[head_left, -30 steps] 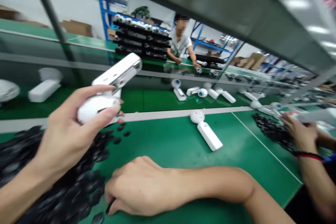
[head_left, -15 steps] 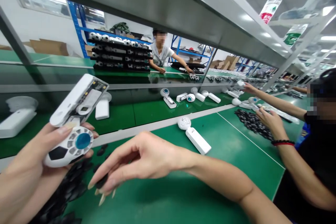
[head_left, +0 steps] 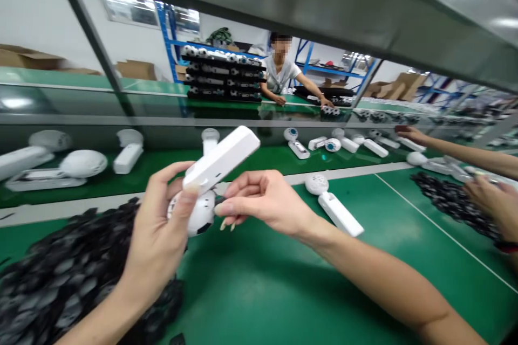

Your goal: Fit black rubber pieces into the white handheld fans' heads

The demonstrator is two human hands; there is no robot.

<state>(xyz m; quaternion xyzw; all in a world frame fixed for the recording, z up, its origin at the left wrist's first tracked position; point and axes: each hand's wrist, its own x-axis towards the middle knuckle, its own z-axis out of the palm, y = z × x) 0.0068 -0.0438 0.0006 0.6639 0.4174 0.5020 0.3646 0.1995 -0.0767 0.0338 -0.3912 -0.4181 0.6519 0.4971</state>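
I have my left hand wrapped around the white device, which is up off the green bench near the heap of black pieces, its handle slanting up to the right above the round head. My right hand pinches what looks like a small black piece at the head's edge, mostly hidden by fingertips. I judge it best to brace the head firmly, align the piece squarely and press evenly.
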